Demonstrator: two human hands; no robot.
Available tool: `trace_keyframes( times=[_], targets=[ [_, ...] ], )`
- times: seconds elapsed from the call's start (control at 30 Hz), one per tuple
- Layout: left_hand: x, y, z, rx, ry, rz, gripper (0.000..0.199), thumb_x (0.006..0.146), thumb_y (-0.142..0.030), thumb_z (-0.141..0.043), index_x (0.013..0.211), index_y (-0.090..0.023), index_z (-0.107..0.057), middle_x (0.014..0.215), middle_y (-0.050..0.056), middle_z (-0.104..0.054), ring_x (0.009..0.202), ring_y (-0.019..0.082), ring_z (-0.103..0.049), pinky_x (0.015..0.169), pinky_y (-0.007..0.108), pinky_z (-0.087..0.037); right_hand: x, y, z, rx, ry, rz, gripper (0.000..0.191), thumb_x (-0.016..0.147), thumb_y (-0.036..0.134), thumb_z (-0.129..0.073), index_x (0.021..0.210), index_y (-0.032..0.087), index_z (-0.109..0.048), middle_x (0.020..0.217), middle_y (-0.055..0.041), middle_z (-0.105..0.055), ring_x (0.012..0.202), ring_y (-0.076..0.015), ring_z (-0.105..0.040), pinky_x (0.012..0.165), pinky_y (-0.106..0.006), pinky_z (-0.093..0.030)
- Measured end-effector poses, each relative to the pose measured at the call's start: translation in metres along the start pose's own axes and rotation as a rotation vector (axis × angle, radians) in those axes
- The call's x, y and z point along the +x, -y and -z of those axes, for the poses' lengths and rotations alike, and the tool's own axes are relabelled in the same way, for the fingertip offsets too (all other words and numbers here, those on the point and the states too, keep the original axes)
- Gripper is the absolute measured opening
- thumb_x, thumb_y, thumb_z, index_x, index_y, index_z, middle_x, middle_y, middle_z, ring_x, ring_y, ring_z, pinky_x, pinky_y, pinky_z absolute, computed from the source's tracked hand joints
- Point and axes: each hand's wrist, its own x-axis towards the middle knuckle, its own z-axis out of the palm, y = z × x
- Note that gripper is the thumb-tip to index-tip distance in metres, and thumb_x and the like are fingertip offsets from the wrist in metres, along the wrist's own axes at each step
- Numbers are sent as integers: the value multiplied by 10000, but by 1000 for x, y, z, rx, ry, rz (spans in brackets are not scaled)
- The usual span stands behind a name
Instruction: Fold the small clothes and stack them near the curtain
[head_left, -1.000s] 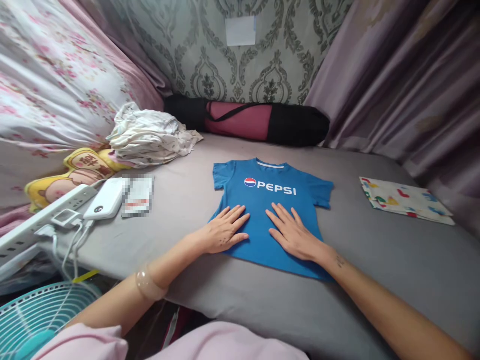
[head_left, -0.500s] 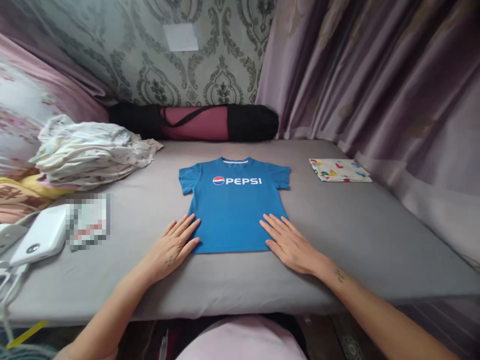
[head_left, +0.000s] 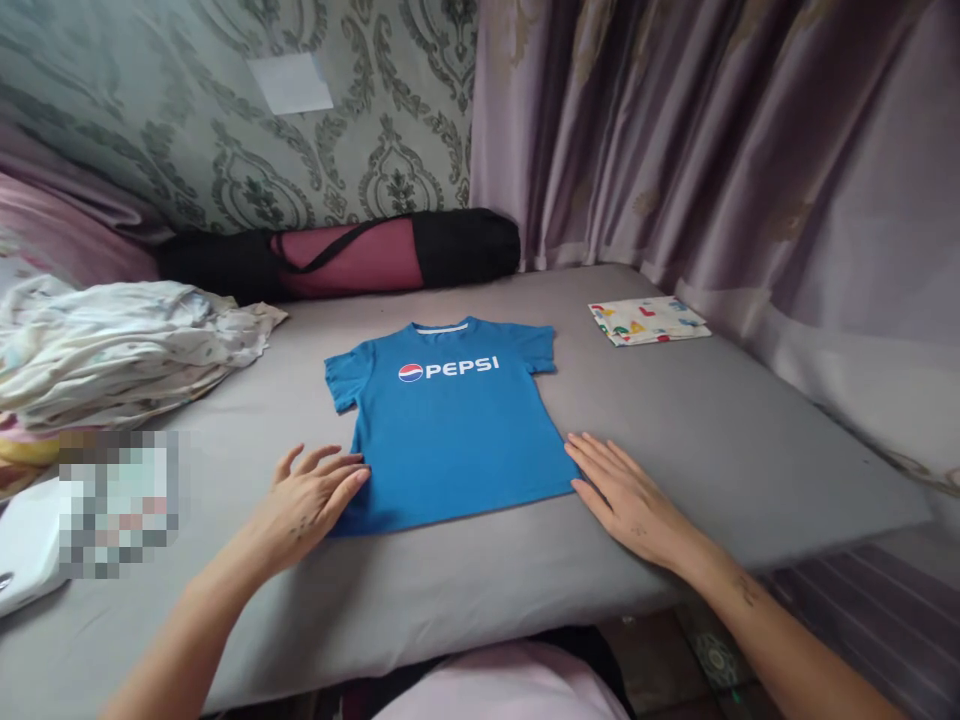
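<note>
A blue T-shirt (head_left: 450,430) with a white PEPSI print lies spread flat on the grey-covered surface, its collar away from me and both short sleeves out to the sides. My left hand (head_left: 311,497) is over its lower left edge, palm down, with the fingers a little bent and apart; the hand hides part of that edge. At the lower right edge, my right hand (head_left: 630,500) rests with fingers stretched out, the fingertips touching the fabric's side. Neither hand grips anything.
A folded white cloth with coloured shapes (head_left: 649,320) lies at the right. Crumpled pale fabric (head_left: 142,345) is heaped at the left, near a white device (head_left: 34,535) and a blurred-out item. A long black and maroon bag (head_left: 352,260) lies along the wall, beside purple curtains (head_left: 675,130).
The view has turned to the right. My right hand has slid outward from the shirt to its side edge. My left hand has lifted slightly, with its fingers more bent.
</note>
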Motion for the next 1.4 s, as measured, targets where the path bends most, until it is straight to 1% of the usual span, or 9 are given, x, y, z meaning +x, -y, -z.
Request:
trace_keyframes(
  times=[0.07,0.17,0.33,0.53,0.7,0.9,1.13,1.27,1.4],
  targets=[
    [23,-5,14,-25,-32,-74,493,969,-531,-276,1019,-311,-714,1098,7,-723,1135,248,-590,1129,531,-196,0,3,3,40,-57,-66,436,990,348,-347,1349,193,-540,1431,-58,-508,1344,-217,-429,1135,-434,-341],
    [71,-25,30,-116,-78,-206,472,963,-528,-311,1016,-263,-699,1053,44,-727,1017,228,-634,1040,428,-352,5,11,5,94,-171,-201,376,984,294,-332,1104,217,-680,1247,-68,-644,1160,-220,-581,1002,-396,-462],
    [165,-90,36,-354,-47,-399,388,964,-415,-366,999,-210,-693,940,56,-717,837,174,-644,754,242,-451,16,30,-3,21,-261,-370,268,954,354,-439,903,206,-656,955,-93,-660,889,-243,-619,791,-384,-485],
    [252,-168,18,-466,17,-398,279,907,-290,-469,970,-165,-710,891,43,-715,810,165,-637,715,213,-440,21,40,-17,21,-312,-477,146,921,333,-516,873,212,-582,872,-60,-612,820,-227,-592,734,-355,-424],
    [303,-203,-2,-451,22,-247,208,872,-225,-525,946,-175,-713,924,62,-711,897,196,-643,793,236,-458,21,40,-20,68,-382,-487,141,919,264,-505,796,216,-556,822,-46,-591,794,-207,-564,741,-341,-387],
    [335,-223,-18,-410,-46,-119,206,879,-212,-538,996,-117,-678,1043,171,-668,1033,269,-614,895,317,-447,18,40,-20,135,-454,-460,185,929,234,-468,773,226,-565,819,-41,-592,783,-193,-554,736,-334,-380],
    [345,-241,-23,-357,-87,-22,346,875,-319,-565,1082,-51,-634,1147,235,-603,1199,327,-481,1034,396,-366,18,40,-22,23,-499,-470,187,900,387,-529,801,232,-560,966,-100,-609,869,-261,-553,726,-391,-383],
    [350,-245,-25,-372,-94,62,394,872,-354,-567,1104,-41,-623,1184,250,-573,1191,340,-482,1016,415,-390,18,38,-24,10,-457,-460,164,878,354,-538,762,238,-530,939,-93,-607,846,-268,-552,728,-406,-385],
    [354,-245,-25,-424,-90,119,326,897,-254,-502,1108,-42,-631,1226,262,-540,1171,324,-522,971,390,-434,18,35,-25,43,-462,-414,155,876,295,-513,731,241,-521,912,-78,-614,828,-252,-566,738,-398,-394]
  ],
)
